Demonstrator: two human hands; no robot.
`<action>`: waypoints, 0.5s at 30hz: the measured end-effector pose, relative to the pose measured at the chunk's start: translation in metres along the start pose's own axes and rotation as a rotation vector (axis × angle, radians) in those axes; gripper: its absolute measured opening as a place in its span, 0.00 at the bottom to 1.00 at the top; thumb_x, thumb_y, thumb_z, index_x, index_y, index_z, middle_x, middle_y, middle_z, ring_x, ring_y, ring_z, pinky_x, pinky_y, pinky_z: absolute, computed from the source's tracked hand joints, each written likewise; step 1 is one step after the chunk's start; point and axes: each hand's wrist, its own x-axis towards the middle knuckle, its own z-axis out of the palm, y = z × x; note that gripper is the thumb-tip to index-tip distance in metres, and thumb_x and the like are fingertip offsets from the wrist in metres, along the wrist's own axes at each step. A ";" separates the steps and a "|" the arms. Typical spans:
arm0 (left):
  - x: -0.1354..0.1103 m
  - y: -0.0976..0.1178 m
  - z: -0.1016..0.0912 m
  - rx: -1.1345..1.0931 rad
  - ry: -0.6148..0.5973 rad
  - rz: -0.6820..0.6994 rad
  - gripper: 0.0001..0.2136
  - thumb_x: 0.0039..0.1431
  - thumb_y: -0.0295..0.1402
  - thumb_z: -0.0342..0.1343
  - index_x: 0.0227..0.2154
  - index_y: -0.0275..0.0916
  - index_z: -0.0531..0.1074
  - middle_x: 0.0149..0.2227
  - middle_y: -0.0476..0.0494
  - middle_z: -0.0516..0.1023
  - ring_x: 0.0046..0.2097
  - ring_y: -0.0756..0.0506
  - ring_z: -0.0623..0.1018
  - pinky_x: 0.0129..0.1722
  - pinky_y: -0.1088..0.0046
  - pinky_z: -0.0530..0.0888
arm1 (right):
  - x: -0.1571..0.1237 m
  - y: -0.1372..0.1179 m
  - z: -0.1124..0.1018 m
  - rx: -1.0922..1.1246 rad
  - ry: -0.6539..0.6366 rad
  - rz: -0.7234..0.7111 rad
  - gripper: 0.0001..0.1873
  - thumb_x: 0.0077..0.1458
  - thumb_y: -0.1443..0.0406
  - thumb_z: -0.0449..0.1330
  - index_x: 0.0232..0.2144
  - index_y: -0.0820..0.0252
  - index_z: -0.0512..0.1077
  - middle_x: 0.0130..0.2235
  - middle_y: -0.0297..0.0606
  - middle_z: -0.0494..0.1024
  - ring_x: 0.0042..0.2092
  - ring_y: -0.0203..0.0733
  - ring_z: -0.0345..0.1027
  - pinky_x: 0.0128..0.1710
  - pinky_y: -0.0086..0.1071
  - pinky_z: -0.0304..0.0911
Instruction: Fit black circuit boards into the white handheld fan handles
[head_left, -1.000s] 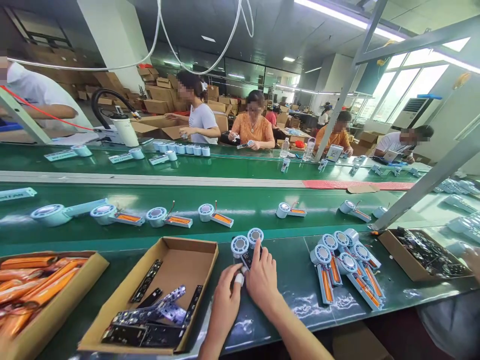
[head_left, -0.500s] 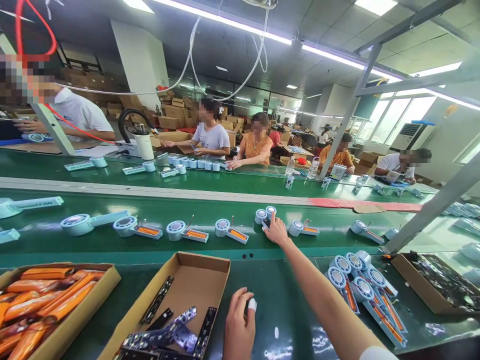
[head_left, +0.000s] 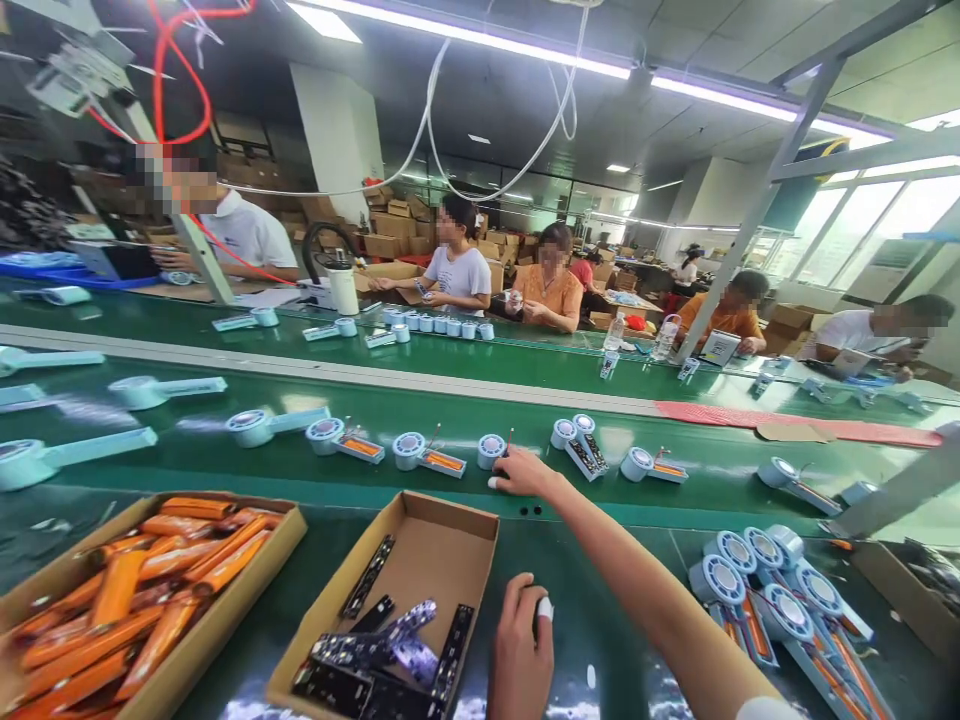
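My right hand (head_left: 525, 472) reaches over the green belt, its fingers closed around the handle of a light-blue handheld fan (head_left: 491, 449). The hand hides most of that handle; a thin red wire sticks up beside it. Just right of it, two fans (head_left: 576, 440) lie side by side with black circuit boards along their handles. Near the front, my left hand (head_left: 523, 640) rests loosely curled, thumb and fingers apart, with nothing visible in it. A white cover is on its thumb tip. Left of it stands a cardboard tray (head_left: 480, 530) of dark circuit boards (head_left: 405, 640).
An open box (head_left: 289, 545) of orange battery packs (head_left: 142, 590) stands at left. Several fans are piled (head_left: 780, 590) at right, beside another box (head_left: 900, 590). More fans (head_left: 427, 457) line the belt (head_left: 375, 400). Co-workers (head_left: 551, 285) sit across; a metal post (head_left: 885, 480) rises at right.
The view has swung left, so the scene sits further right. My right hand has left the pair of fans and moved left onto the neighbouring fan. My left hand stays beside the tray.
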 end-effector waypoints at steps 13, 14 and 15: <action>-0.001 -0.009 0.012 -0.023 -0.006 0.042 0.18 0.50 0.20 0.47 0.38 0.41 0.77 0.45 0.32 0.80 0.48 0.38 0.82 0.46 0.65 0.79 | 0.135 -0.101 0.009 0.021 0.005 0.070 0.19 0.66 0.59 0.61 0.55 0.60 0.69 0.55 0.44 0.73 0.51 0.48 0.72 0.49 0.47 0.71; -0.001 -0.010 0.011 -0.027 -0.024 0.015 0.19 0.48 0.19 0.48 0.39 0.41 0.78 0.46 0.32 0.80 0.49 0.38 0.81 0.47 0.65 0.78 | 0.144 -0.107 0.009 0.028 0.009 0.080 0.19 0.66 0.59 0.61 0.55 0.60 0.69 0.55 0.44 0.73 0.51 0.48 0.72 0.50 0.47 0.71; -0.001 -0.012 0.011 -0.028 -0.036 -0.019 0.21 0.47 0.19 0.49 0.41 0.40 0.78 0.47 0.31 0.80 0.51 0.38 0.81 0.48 0.66 0.78 | 0.153 -0.112 0.009 0.035 0.004 0.084 0.19 0.66 0.59 0.61 0.55 0.60 0.69 0.55 0.44 0.72 0.51 0.48 0.72 0.50 0.47 0.71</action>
